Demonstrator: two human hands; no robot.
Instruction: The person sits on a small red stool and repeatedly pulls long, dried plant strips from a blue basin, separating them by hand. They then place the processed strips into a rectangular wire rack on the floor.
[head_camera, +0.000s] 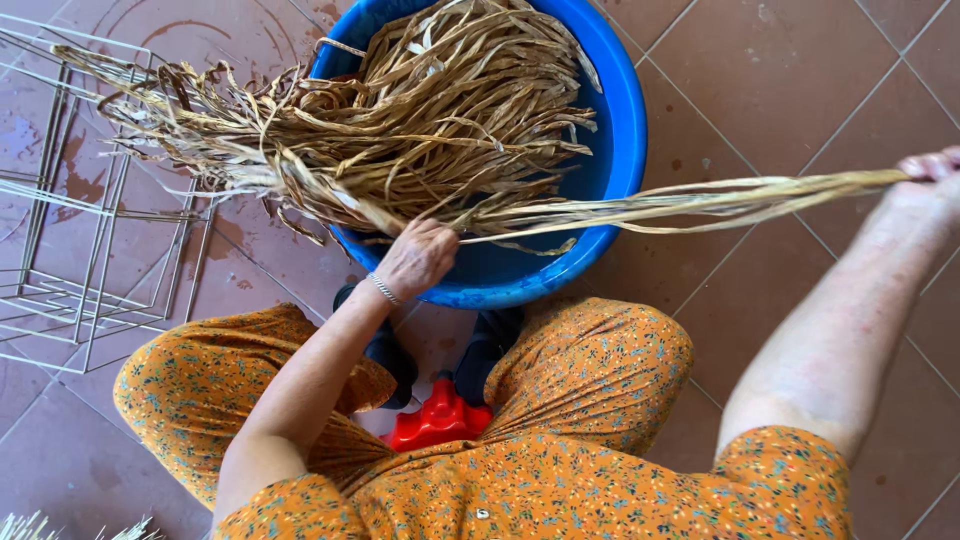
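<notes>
A blue plastic basin (622, 130) stands on the tiled floor in front of my knees, heaped with long dried tan plant strips (440, 110). My left hand (415, 258) grips that bundle at the basin's near rim; the strips fan out to the left over the floor. My right hand (925, 185) is stretched far to the right, shut on a thin bunch of strips (700, 203) drawn taut from the bundle. I sit with orange flowered fabric over my knees.
A white wire frame (90, 250) lies on the floor at the left. A red plastic stool (437, 420) shows between my legs, with dark shoes (490, 345) just ahead of it. Pale straw tips poke in at the bottom left corner (40, 527).
</notes>
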